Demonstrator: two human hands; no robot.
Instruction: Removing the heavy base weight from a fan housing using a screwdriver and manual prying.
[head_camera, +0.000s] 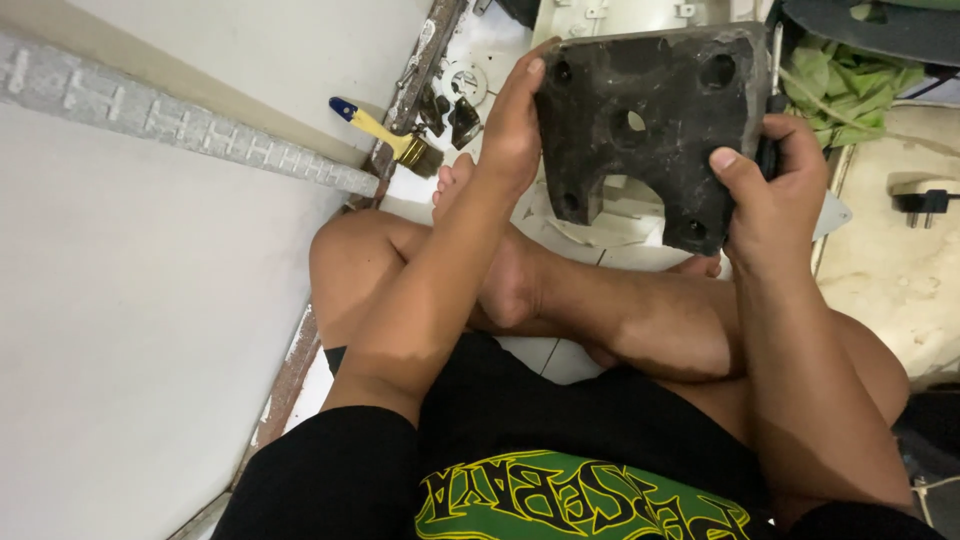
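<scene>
The left hand (515, 125) is closed on the left edge of the dark plate (650, 130), fingers curled over the rim. The right hand (765, 185) is clamped on the lower right corner, thumb pressed flat on the face. The plate, drilled with several holes and notched below, is held up above the crossed legs. The step in hand appears to be inspection of the plate; turning it calls for both grips firm. A paintbrush (385, 135) lies on the floor at left.

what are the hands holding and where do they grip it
A dark plate with holes: left hand on its left edge, right hand at its lower right corner.
</scene>
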